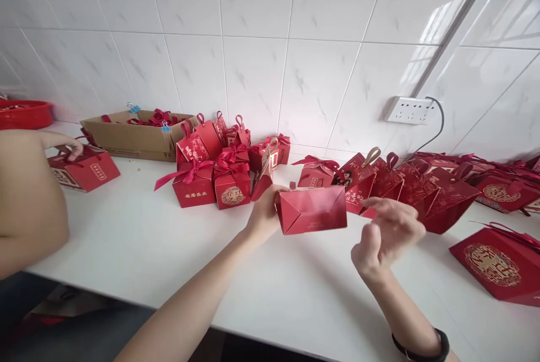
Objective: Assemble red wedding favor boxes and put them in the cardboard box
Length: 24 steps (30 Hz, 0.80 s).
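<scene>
A red folded gift box (314,210) hangs above the white table, its flat bottom turned toward me. My left hand (265,213) holds it at its left end, with the fingers partly hidden behind the box. To the right of the box is my right hand (388,232), apart from it, fingers bent and thumb raised, nothing between them. Behind my right hand stands a row of dark red boxes (415,188) with ribbon loops. Behind my left hand are smaller red boxes (232,188) with bows.
At the left, another person's hand (67,143) touches a red box (95,170). Behind it stand a cardboard carton (130,140) of ribbons and a red basin (29,116). A large red box (498,263) lies on the white table (169,266) at right. A power strip (409,111) is on the wall.
</scene>
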{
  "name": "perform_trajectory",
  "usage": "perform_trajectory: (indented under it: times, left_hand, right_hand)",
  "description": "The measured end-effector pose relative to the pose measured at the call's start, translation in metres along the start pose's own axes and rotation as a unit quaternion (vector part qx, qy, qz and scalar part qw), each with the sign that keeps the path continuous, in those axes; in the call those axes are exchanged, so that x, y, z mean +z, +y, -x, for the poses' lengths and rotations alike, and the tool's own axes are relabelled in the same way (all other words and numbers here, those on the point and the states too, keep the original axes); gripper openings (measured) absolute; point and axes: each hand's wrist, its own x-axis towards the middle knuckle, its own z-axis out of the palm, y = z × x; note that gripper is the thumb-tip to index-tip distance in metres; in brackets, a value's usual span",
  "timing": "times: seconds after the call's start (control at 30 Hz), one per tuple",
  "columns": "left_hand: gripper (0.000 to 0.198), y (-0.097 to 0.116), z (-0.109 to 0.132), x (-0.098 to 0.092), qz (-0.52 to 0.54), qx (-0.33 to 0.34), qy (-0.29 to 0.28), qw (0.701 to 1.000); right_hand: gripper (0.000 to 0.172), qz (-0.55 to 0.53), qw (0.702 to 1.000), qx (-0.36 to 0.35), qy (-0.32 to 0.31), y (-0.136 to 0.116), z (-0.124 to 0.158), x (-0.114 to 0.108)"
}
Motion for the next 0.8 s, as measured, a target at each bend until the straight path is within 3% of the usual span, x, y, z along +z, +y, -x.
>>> perform_trajectory:
  times: [0.07,0.13,0.27,0.7,0.8]
  left_hand:
    - [0.027,0.001,-0.001,-0.002,-0.016,0.019,-0.007,1.000]
    - [0.025,0.003,-0.002,-0.004,-0.033,0.047,-0.006,0.998]
    - [0.023,0.003,-0.005,-0.005,-0.047,0.069,0.001,0.997]
    - [0.021,-0.004,-0.007,-0.006,-0.086,0.058,0.010,0.995]
    - [0.025,-0.006,-0.008,-0.007,-0.092,0.058,0.012,0.994]
  right_hand:
    - [0.021,0.097,0.988,-0.101,-0.072,-0.005,0.000,0.000]
    - [0.025,0.207,0.955,-0.142,-0.158,-0.011,0.000,0.002]
    - [0.034,0.258,0.931,-0.196,-0.168,-0.018,0.003,0.006]
    - [0.026,0.245,0.937,-0.115,-0.220,-0.017,0.006,0.008]
    - [0.015,0.200,0.955,-0.028,-0.216,-0.010,0.006,0.007]
